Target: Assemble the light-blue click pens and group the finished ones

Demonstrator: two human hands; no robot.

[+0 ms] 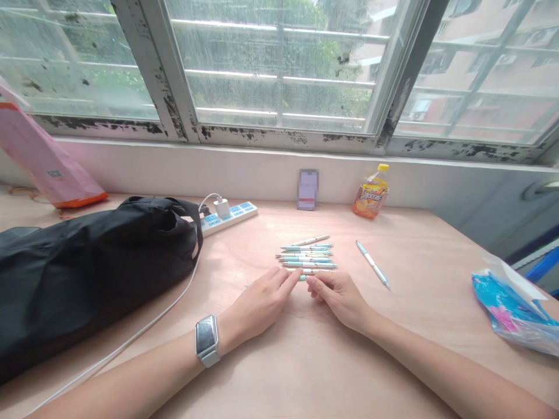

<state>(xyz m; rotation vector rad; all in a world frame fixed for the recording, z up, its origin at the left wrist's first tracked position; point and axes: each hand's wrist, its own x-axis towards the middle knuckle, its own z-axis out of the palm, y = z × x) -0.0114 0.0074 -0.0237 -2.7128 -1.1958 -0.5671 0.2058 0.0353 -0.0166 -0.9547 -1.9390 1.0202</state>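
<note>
Left hand (257, 299), loosely extended, touches nearest pen (303, 278); right hand (338, 297), curled, pinches its right end; more pens (306, 264) along far side.

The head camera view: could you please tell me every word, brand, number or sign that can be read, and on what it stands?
No text can be read for certain.
Bottle: large label lettering, too blurred to read.
Pink bag: small printed square, too small to read.
Phone: screen pixelated, unreadable.
Pens: no legible marking.
</note>
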